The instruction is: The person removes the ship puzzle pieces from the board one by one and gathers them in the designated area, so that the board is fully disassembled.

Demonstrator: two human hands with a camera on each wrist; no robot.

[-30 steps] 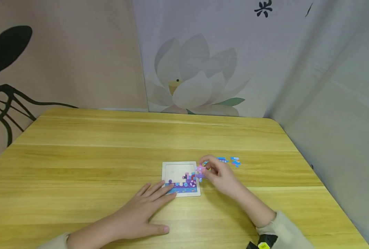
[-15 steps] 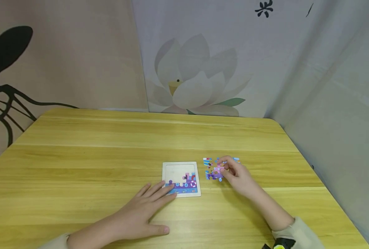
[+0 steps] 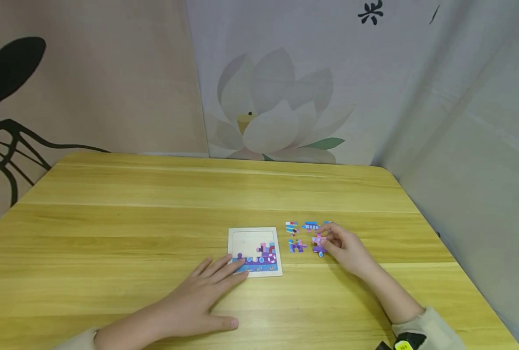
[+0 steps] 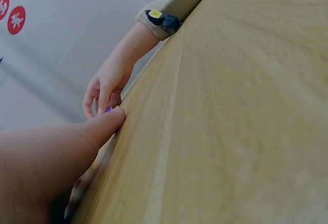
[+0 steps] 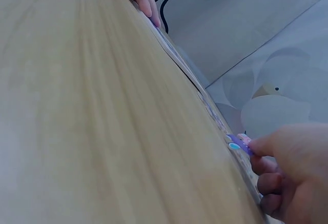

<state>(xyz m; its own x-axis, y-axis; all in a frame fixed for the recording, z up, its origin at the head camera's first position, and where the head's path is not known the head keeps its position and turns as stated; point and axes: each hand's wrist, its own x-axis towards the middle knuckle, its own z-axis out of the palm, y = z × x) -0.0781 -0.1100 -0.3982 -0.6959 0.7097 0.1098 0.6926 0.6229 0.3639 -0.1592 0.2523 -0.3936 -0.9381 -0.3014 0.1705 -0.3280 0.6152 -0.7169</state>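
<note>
My right hand (image 3: 349,249) pinches a pink and purple puzzle piece (image 3: 318,245) between thumb and fingers, just over the table right of the puzzle tray. In the right wrist view that puzzle piece (image 5: 241,143) shows at the thumb tip. My left hand (image 3: 209,291) lies flat with fingers spread, its fingertips resting on the lower left of the white-framed puzzle tray (image 3: 230,240). Along the tray's bottom and right side, joined pieces (image 3: 259,262) make a purple and blue picture; bare board shows in the upper left.
Loose puzzle pieces lie right of the tray: a striped one (image 3: 291,227), a blue one (image 3: 311,225) and a purple one (image 3: 297,246). Another is partly hidden behind the right hand. The wooden table (image 3: 154,194) ends at a printed curtain (image 3: 285,97) behind.
My right hand has moved right with the pink and purple piece, from the tray's right edge to beyond the purple loose piece. The left hand and tray have stayed put.
</note>
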